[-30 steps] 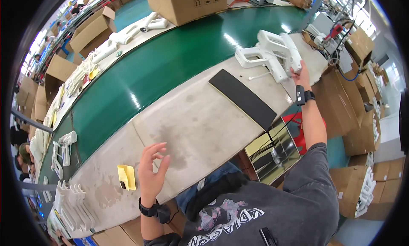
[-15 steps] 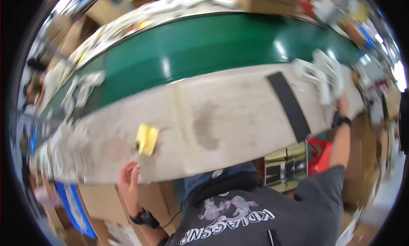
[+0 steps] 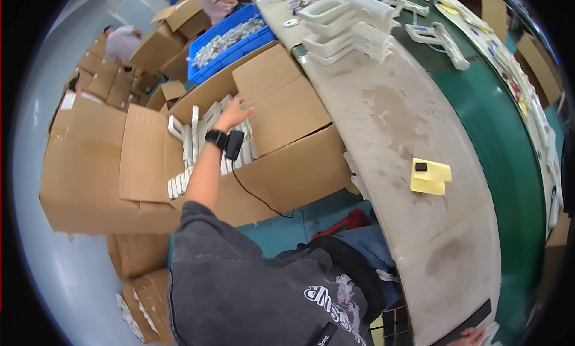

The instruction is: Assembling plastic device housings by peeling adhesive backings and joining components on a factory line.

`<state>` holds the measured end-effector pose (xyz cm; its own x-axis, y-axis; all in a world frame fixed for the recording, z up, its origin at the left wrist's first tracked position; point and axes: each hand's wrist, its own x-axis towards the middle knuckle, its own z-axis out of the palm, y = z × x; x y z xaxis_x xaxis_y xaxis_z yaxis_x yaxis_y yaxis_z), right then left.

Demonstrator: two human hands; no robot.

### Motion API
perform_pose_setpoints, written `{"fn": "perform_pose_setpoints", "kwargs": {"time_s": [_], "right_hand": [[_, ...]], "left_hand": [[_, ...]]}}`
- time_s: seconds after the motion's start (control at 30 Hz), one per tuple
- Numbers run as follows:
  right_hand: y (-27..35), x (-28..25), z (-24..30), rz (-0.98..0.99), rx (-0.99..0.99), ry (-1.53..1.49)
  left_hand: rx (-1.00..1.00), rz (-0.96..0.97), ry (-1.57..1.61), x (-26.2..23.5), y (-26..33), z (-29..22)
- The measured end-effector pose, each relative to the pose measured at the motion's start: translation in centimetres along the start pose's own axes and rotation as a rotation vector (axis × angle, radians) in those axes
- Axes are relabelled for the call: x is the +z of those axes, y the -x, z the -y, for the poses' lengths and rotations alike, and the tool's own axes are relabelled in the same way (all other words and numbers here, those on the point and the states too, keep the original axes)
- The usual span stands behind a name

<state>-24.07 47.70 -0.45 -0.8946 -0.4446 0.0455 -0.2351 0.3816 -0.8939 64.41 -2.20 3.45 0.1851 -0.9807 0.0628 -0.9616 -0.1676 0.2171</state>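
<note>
I see L hand (image 3: pixel 235 114), fingers spread, on white plastic parts (image 3: pixel 193 143) in open cardboard box (image 3: pixel 287 166), mid-left. R hand (image 3: pixel 470 336) at bottom right edge, fingers can't tell.

Single head view looks steeply down, turned left toward the open carton (image 3: pixel 281 166) beside the workbench (image 3: pixel 419 166)

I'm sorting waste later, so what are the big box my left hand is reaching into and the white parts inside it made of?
The open box looks like plain brown corrugated cardboard: matte, with folded flaps. The white parts under the left hand look like moulded plastic, smooth and slightly glossy, though that can't be confirmed from here.
</note>
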Motion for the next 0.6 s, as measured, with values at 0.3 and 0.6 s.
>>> {"fn": "perform_pose_setpoints", "kwargs": {"time_s": [0.3, 0.6], "right_hand": [[9.6, 16.1, 7.7, 0.443, -0.151, 0.102], [9.1, 20.5, 6.6, 0.534, -0.094, 0.078]], "left_hand": [[-0.085, 0.779, 0.089, 8.9, -0.4, 6.8], [-0.219, 0.688, 0.138, 5.6, -0.1, 12.0]]}}
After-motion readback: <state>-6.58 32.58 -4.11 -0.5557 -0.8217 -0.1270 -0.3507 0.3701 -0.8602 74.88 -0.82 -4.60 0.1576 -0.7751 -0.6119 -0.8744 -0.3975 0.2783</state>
